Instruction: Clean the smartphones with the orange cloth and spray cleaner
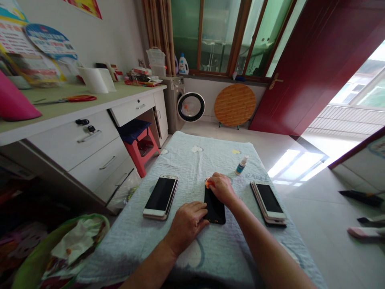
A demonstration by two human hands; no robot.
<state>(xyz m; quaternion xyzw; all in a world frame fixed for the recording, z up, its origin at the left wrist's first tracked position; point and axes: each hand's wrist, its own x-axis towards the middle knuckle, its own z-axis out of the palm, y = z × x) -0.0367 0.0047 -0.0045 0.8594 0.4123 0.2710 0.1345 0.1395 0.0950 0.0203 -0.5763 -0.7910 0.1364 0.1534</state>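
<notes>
A black smartphone (pixel 215 208) lies face up on the cloth-covered table in front of me. My left hand (pixel 188 220) grips its lower left edge, thumb at the bottom corner and fingers along the side. At the phone's top end my right hand (pixel 221 188) presses down a small orange cloth (pixel 208 184), mostly hidden under the fingers. To the left lies a white smartphone (pixel 161 196) with a dark screen, seemingly on top of another. On the right sits a stack of phones (pixel 269 202), a white one uppermost. A small spray bottle (pixel 241 165) stands beyond my right hand.
A pale blue patterned cloth (pixel 192 160) covers the table. Left are a white desk (pixel 75 148), a red stool (pixel 142 148) and a green basket (pixel 105 226) of waste. Behind stand a washing machine (pixel 173 104) with its door ajar and a round folded wooden tabletop (pixel 235 104).
</notes>
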